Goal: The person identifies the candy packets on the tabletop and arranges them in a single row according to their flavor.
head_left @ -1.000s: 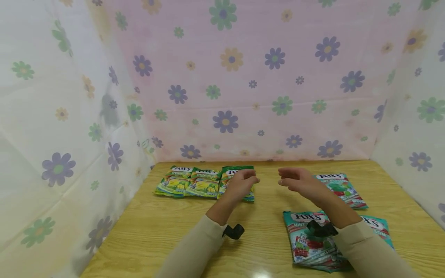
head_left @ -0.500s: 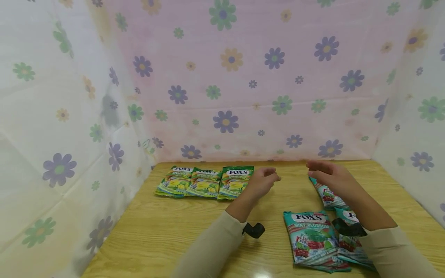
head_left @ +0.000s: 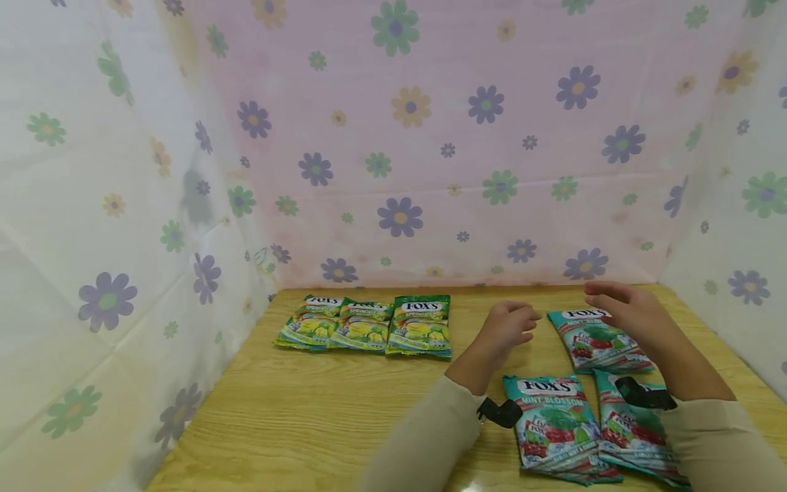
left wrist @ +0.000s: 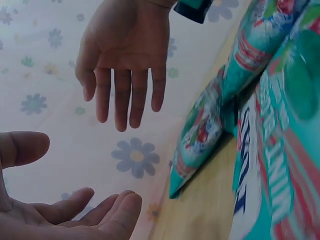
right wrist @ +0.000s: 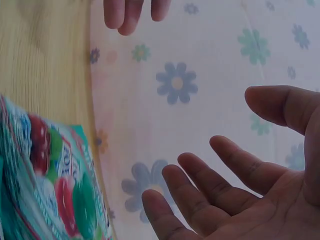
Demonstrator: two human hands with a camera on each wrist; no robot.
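My left hand (head_left: 501, 335) hovers above the table between the green candy bags and the teal ones, holding nothing. In the left wrist view its fingers (left wrist: 117, 215) are relaxed and apart from the thumb. Over the right edge of the back teal Mint Blossom bag (head_left: 596, 342) is my right hand (head_left: 636, 318), also with nothing in it; its fingers (right wrist: 195, 200) spread loosely in the right wrist view. Two more Mint Blossom bags, a left one (head_left: 556, 427) and a right one (head_left: 633, 430), lie side by side in front, the right one partly hidden by my forearm.
Three green Fox's Spring Tea bags, a left one (head_left: 310, 321), a middle one (head_left: 361, 326) and a right one (head_left: 419, 326), lie in an overlapping row at the back left. A flowered cloth (head_left: 443, 171) encloses the wooden table (head_left: 320, 417) at the back and sides.
Both hands have moved to the right, the left from over the green bags, the right across the back teal bag. More of the front teal bags shows. The bags have stayed put.
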